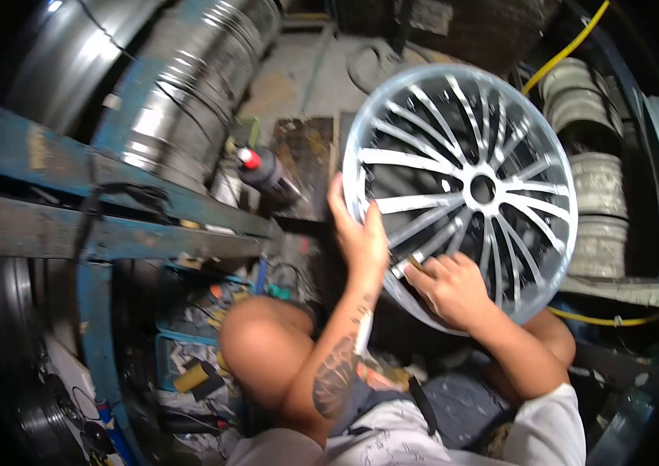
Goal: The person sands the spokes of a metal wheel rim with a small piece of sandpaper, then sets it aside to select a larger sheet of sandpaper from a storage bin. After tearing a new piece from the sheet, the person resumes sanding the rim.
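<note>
A multi-spoke alloy wheel [488, 207] stands tilted in front of me, over my lap, with bright spoke faces, dark gaps and a greyish outer lip. My left hand [360, 237] grips its left edge, thumb on the front and fingers around the side. At the lower left spokes, my right hand [453, 289] is closed in a pinch. A small yellowish-brown piece [415, 264] sticks out from its fingertips against a spoke end. What kind of thing it is cannot be made out, as the fingers cover most of it.
A dark bottle with a red cap [249, 158] stands left of the wheel. Blue metal racking [166, 202] with stacked rims [197, 85] fills the left side. More rims [597, 186] stand at right, near a yellow hose [570, 48]. Blue baskets [165, 361] hold clutter below.
</note>
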Demonstrator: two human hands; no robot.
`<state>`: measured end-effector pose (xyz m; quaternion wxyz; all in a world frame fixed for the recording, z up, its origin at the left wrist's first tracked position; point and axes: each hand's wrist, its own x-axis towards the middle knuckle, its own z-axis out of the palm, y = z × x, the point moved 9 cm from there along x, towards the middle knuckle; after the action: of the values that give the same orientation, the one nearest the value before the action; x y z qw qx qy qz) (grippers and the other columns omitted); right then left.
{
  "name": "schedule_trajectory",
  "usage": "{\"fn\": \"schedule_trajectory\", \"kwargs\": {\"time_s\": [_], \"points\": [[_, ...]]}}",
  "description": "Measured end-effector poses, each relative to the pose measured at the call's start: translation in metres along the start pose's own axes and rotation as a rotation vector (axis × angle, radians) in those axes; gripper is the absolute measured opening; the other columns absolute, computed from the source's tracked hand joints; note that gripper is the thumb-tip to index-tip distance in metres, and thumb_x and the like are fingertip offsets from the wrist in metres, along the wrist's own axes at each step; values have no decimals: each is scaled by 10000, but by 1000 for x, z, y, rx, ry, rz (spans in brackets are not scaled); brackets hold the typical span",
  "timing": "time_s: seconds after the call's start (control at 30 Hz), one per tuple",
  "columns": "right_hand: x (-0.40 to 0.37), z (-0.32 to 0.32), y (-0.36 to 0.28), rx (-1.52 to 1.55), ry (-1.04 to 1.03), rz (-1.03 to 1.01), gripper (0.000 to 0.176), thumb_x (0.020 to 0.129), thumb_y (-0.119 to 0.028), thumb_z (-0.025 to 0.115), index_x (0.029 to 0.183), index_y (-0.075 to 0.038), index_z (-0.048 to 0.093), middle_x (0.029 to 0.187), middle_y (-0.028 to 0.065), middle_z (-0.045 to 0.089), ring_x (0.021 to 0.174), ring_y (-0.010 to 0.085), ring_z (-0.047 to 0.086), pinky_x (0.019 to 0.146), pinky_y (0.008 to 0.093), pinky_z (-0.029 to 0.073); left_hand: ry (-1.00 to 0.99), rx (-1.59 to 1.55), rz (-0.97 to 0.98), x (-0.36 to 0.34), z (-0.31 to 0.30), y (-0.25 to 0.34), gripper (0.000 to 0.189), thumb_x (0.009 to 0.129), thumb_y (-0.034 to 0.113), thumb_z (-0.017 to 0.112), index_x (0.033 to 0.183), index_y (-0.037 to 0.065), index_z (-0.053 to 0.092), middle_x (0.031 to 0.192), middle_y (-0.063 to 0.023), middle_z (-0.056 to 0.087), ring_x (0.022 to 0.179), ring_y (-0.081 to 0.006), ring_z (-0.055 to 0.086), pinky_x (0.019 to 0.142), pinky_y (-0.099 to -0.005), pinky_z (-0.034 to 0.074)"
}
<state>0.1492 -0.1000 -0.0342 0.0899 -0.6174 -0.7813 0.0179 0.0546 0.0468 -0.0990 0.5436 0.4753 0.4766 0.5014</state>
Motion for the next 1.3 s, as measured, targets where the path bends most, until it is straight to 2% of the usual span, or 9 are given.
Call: {"fn": "schedule_trajectory", "kwargs": {"time_s": [0.07, 0.2, 0.43, 0.57, 0.73, 0.9, 0.97, 1.1, 1.3], "points": [[-1, 3, 0, 1, 37, -20, 351, 844, -225, 701, 1184, -151, 742, 820, -3, 637, 716, 172, 642, 653, 358, 461, -4, -76, -40, -1, 2, 1, 607, 955, -7, 596, 1529, 22, 401, 1480, -213, 539, 1361, -307, 557, 1144, -401, 415], [2, 8, -1, 0, -133, 2, 392, 815, -198, 647, 1186, -110, 738, 893, 1, 683, 791, 161, 684, 685, 340, 488, -5, -200, -85, -1, 5, 4, 532, 1017, 25, 532, 1528, -4, 387, 1512, -188, 499, 1359, -261, 529, 1154, -373, 384], [10, 7, -3, 26, -89, -21, 367, 832, -185, 632, 1168, -108, 759, 843, -5, 682, 751, 154, 689, 663, 330, 500, -12, -218, -117, -3, 3, 2, 497, 1036, 78, 515, 1511, -15, 402, 1496, -198, 507, 1343, -260, 531, 1144, -369, 379], [7, 11, -2, 23, -191, -23, 375, 834, -187, 631, 1180, -117, 758, 862, -7, 686, 745, 149, 686, 655, 324, 497, -12, -200, -95, 0, 4, 2, 489, 1030, 83, 528, 1499, -10, 422, 1461, -197, 545, 1325, -265, 556, 1138, -372, 391], [10, 11, -1, 58, -121, -18, 347, 835, -186, 633, 1154, -134, 759, 872, -15, 691, 744, 143, 685, 656, 328, 493, 9, -173, -92, -1, 2, -1, 496, 1022, 101, 551, 1495, 10, 435, 1412, -193, 592, 1288, -260, 587, 1117, -378, 414], [4, 8, -2, -9, -148, -31, 325, 836, -189, 642, 1132, -146, 768, 817, -22, 662, 722, 143, 679, 646, 325, 473, 12, -169, -86, -2, 2, 2, 508, 1008, 100, 565, 1497, 33, 443, 1362, -182, 626, 1200, -231, 621, 1050, -350, 453], [-4, 3, -3, -50, -184, 3, 346, 806, -189, 667, 1135, -154, 767, 800, -34, 652, 696, 138, 658, 631, 324, 458, 6, -158, -109, -3, 2, 4, 500, 1008, 98, 564, 1489, 28, 446, 1354, -183, 626, 1198, -235, 622, 1053, -351, 451], [11, -12, -10, 2, -28, 6, 386, 780, -157, 681, 1158, -153, 763, 787, -33, 634, 662, 138, 636, 623, 320, 457, 24, -167, -64, -1, 0, -1, 498, 1005, 102, 571, 1477, 6, 446, 1349, -183, 623, 1212, -236, 614, 1069, -357, 444], [9, 14, 0, 32, -111, 14, 408, 799, -156, 661, 1195, -155, 757, 733, -4, 638, 630, 165, 665, 604, 341, 485, -1, -174, -72, 0, 2, -1, 518, 995, 98, 559, 1487, -2, 431, 1383, -192, 608, 1246, -251, 600, 1090, -357, 430]]}}
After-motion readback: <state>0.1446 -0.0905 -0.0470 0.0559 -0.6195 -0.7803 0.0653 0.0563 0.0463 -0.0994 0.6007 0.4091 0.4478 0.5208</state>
